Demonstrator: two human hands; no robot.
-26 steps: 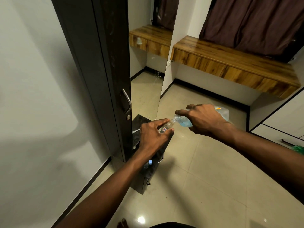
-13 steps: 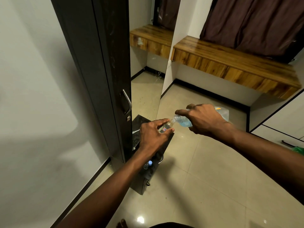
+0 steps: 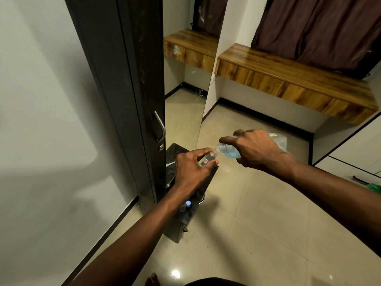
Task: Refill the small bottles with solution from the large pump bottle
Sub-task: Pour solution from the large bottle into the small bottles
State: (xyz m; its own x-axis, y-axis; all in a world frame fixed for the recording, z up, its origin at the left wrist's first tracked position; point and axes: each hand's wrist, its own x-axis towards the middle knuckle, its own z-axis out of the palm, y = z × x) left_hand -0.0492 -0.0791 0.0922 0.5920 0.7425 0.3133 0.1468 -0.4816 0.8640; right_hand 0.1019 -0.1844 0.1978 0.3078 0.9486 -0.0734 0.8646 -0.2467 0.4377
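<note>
My left hand [image 3: 191, 168] grips a small clear bottle [image 3: 209, 158] with a red and blue label, held tilted above a low dark cabinet [image 3: 175, 150]. My right hand [image 3: 255, 150] holds the large clear bottle [image 3: 231, 152] of blue solution tipped on its side, its open neck touching the small bottle's mouth. Blue liquid pools near the large bottle's neck. Most of the large bottle is hidden behind my right hand. Another small bottle with a blue cap [image 3: 188, 203] stands on the cabinet top beside a capless one [image 3: 182, 207], just past my left forearm.
A dark door [image 3: 132, 79] with a metal handle [image 3: 160, 126] stands ajar at the left, next to a tall mirror [image 3: 185, 89]. A wooden wall shelf [image 3: 299, 79] hangs under brown curtains [image 3: 319, 32]. Glossy beige floor tiles [image 3: 257, 223] spread below. White drawers [image 3: 354, 164] are at right.
</note>
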